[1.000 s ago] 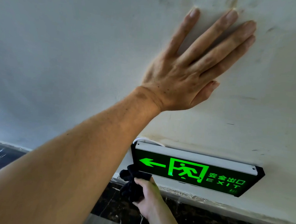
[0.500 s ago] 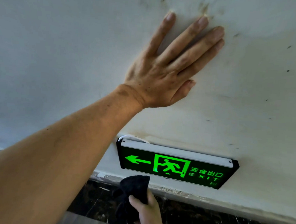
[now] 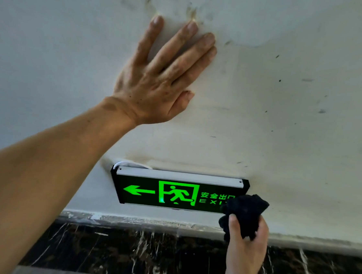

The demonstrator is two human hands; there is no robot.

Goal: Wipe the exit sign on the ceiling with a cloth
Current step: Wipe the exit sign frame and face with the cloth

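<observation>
Overhead, cloth [image 3: 245,212] in fingers [image 3: 233,231], covering sign [image 3: 172,191]

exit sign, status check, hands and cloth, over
Left hand flat on the ceiling, empty. Right hand gripping the black cloth at the exit sign right end. Nothing blocking.

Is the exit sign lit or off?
Lit: the exit sign shows a glowing green arrow, running figure and lettering.
</observation>
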